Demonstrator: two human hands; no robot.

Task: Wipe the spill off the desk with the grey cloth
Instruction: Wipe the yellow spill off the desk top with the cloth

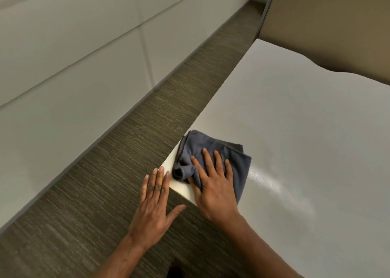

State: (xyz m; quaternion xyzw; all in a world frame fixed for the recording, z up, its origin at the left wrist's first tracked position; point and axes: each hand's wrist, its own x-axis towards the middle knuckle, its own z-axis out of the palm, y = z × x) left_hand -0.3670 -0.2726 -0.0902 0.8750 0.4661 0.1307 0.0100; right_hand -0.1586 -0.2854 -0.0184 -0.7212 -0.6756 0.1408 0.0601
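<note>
Flat on the near left corner of the smooth off-white table [295,119] lies the soft, crumpled dark grey cloth [211,149], bunched into folds toward the table's left edge. The right hand [213,184] presses on it, palm down, fingers spread open. The left hand [155,201] hovers open just off the corner, fingers straight, over ribbed brown carpet [126,151]. A glossy wet streak [268,182] shines just right of the cloth; beyond it the tabletop spreads bare.
</note>
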